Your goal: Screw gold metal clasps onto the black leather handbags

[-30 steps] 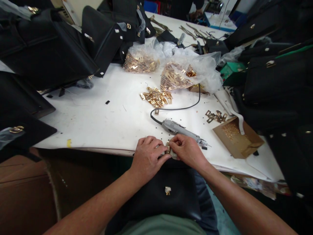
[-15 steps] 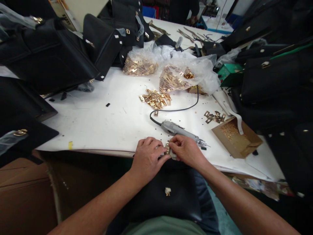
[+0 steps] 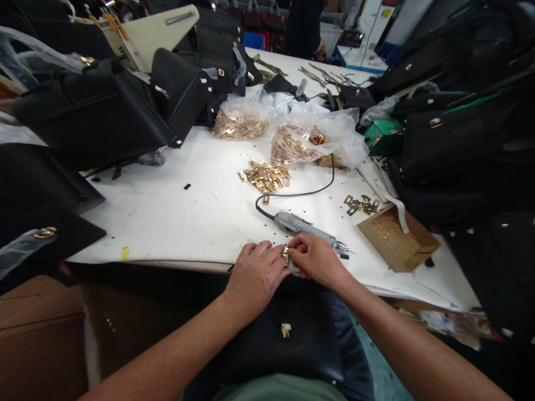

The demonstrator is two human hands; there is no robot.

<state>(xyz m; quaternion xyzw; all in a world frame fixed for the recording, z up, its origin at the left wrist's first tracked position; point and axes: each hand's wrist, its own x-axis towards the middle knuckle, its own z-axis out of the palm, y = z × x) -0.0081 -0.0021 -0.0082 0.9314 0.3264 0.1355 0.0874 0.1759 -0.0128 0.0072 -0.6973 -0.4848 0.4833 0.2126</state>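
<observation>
At the table's front edge, a small gold clasp plate (image 3: 286,256) sits between my two hands. My right hand (image 3: 315,259) pinches it from the right with thumb and fingertips. From the left, my left hand (image 3: 256,275) closes on it, thumb and forefinger at its side. A pale grey piece (image 3: 294,269) shows just under my right fingers; the rest of it is hidden. On my lap lies a black handbag (image 3: 309,351) with a gold lock (image 3: 286,329) on its front. A grey electric screwdriver (image 3: 307,227) rests on the table just beyond my right hand.
Beyond are a pile of gold plates (image 3: 265,177), plastic bags of gold fittings (image 3: 240,123) and a cord (image 3: 309,194). A cardboard box (image 3: 413,253) with tiny parts sits right. Black handbags (image 3: 96,117) crowd both sides. A person (image 3: 304,28) stands at the back.
My view has tilted slightly upward. The gold plate has turned between my fingers and shows less of its face. Both hands stay close together at the table edge.
</observation>
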